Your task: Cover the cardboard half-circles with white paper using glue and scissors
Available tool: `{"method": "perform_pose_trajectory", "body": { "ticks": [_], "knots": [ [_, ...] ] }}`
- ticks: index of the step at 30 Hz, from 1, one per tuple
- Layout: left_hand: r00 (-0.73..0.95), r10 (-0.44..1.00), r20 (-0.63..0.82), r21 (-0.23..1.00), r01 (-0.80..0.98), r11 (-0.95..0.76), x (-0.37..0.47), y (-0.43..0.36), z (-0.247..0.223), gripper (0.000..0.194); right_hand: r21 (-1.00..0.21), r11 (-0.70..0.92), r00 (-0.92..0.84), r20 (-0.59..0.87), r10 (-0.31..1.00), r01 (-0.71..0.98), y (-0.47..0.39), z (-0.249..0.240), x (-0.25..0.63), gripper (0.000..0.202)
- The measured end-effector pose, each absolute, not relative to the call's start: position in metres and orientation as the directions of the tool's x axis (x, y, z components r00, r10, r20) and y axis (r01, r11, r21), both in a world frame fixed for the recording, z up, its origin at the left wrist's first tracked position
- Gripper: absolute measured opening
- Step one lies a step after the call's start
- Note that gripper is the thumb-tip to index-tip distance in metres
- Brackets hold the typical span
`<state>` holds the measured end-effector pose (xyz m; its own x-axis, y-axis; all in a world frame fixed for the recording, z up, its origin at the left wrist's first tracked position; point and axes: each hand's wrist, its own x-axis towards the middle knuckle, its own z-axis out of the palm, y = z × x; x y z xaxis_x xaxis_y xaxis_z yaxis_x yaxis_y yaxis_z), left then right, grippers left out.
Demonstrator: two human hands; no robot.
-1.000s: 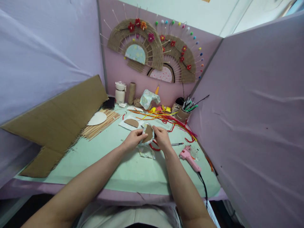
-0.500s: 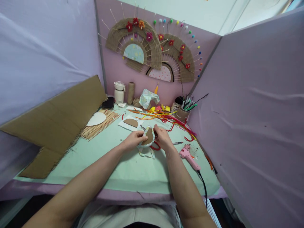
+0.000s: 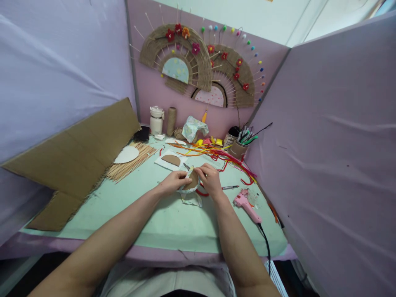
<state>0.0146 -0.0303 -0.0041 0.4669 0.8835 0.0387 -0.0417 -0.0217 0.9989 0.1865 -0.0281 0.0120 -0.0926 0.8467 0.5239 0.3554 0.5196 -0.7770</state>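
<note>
The cardboard piece (image 3: 193, 181), edged with a pale patterned fabric border, is located above the middle of the tabletop (image 3: 173, 222), between the two hands. The left hand (image 3: 175, 181) holds its left side; the fingers are closed on it, with the thumb laid over the cardboard face. The right hand (image 3: 210, 179) is positioned at the far right edge, fingers drawn narrow on the border; the exact fingertip contact is too small to make out.

Red-handled scissors (image 3: 202, 192) lie partly hidden beneath the piece and the right hand. A fabric scrap (image 3: 194, 201) lies just on the near side of the piece. Beyond the left hand, a half-round cardboard cutout (image 3: 171, 160) rests on a white sheet (image 3: 161, 163).

A pen (image 3: 230, 187) lies to the right of the right hand. The pink glue gun (image 3: 246, 205) lies farther right and nearer, its black cord (image 3: 265, 241) running over the near edge. Coloured pipe cleaners (image 3: 213, 153) are spread across the far right area. At left, a white half-disc (image 3: 126, 154) rests on a bundle of thin sticks (image 3: 139, 159), beside a large cardboard sheet (image 3: 77, 161).
</note>
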Motion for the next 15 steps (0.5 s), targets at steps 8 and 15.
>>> {"method": "perform_pose_trajectory", "body": {
  "ticks": [8,15],
  "knots": [
    [0.654,0.750,0.095,0.974,0.096,-0.207,0.011,-0.036,0.011,0.025,-0.972,-0.177,-0.320,-0.121,0.940,-0.152,-0.026,0.008,0.194,0.042],
    [0.673,0.736,0.064,0.966,0.144,-0.216,0.010,-0.038,0.015,0.028,-0.973,-0.188,-0.352,-0.131,0.927,-0.134,-0.031,0.010,0.195,0.038]
  ]
}}
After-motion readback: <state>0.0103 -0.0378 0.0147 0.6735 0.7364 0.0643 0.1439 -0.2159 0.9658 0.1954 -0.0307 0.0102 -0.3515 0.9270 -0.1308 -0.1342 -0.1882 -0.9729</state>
